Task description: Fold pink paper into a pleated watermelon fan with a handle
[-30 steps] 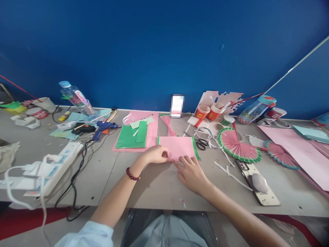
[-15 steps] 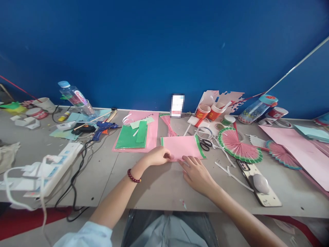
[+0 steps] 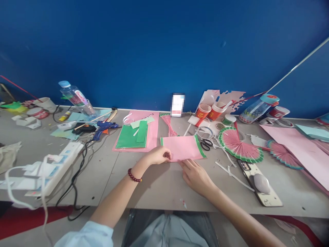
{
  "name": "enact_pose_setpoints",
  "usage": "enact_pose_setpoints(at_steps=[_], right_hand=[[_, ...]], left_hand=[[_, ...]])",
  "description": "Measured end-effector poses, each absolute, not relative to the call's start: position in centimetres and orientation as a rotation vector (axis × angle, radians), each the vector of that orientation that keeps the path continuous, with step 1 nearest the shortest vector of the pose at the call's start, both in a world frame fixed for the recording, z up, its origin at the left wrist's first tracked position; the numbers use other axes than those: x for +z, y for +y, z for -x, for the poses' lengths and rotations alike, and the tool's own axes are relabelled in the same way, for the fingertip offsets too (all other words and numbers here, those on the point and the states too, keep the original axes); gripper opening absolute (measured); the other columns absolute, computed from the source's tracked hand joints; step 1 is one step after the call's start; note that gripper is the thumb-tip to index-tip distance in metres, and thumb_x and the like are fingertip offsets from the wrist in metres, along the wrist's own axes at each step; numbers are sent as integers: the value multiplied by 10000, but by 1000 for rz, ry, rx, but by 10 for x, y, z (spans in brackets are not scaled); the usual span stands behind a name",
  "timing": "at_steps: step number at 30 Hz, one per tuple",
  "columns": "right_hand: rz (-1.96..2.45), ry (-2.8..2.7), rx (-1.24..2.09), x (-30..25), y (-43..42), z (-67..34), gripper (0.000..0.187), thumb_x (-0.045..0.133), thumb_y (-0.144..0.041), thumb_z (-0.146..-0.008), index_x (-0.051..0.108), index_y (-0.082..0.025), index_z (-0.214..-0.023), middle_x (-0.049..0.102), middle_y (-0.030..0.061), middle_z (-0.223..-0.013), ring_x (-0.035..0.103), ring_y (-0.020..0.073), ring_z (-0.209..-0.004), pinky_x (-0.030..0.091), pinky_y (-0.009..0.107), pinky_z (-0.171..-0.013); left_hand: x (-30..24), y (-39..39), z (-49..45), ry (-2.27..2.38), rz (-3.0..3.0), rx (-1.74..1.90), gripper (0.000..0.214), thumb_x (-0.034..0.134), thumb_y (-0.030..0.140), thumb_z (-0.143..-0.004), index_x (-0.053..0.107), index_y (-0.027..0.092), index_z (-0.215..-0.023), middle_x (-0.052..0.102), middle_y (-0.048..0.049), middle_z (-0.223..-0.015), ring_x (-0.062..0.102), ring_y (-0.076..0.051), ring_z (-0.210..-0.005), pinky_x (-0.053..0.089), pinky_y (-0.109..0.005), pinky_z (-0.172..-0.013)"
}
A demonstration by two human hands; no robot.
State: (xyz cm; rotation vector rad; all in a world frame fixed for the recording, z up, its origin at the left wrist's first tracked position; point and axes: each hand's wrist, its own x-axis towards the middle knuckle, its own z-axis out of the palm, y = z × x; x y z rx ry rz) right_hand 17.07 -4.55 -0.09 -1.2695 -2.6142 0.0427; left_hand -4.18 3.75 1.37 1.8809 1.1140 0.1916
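In front of me lies a sheet of pink paper [image 3: 181, 146] with green strips along its left and right ends. My left hand [image 3: 159, 156], with a dark red bead bracelet on the wrist, pinches the paper's near edge, thumb and fingers curled together. Right beside it, my right hand [image 3: 196, 174] has its fingers drawn together at the same edge, near the middle; its thumb is partly hidden. Behind the sheet is a pleated bundle of pink paper [image 3: 169, 124] with green tips. Black-handled scissors [image 3: 206, 144] lie just to the right of the sheet.
Left of the sheet are green paper packs [image 3: 131, 137], a blue glue gun [image 3: 104, 128], and a power strip [image 3: 61, 168] with cables. On the right lie a watermelon-patterned fan [image 3: 239, 145], a phone [image 3: 272, 198] with a mouse on it, and red paper cups [image 3: 216, 111].
My right hand's fingers have drawn closer together and curled at the paper's near edge; they were more spread before. My left hand has hardly moved.
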Motion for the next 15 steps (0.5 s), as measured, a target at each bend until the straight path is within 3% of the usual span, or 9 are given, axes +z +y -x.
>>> enact_pose_setpoints(at_steps=[15], right_hand=[[1311,-2493,-19,-15,-49,-176,361,414,-162,-855,554,-140,-1187,590,119,-1071,515,229,-1028,503,362,-854]], left_hand=[[17,36,40,1158,-1908,155,102,605,206,-693,660,170,-771,690,-24,-795,564,-125,-637,395,-216,-575]])
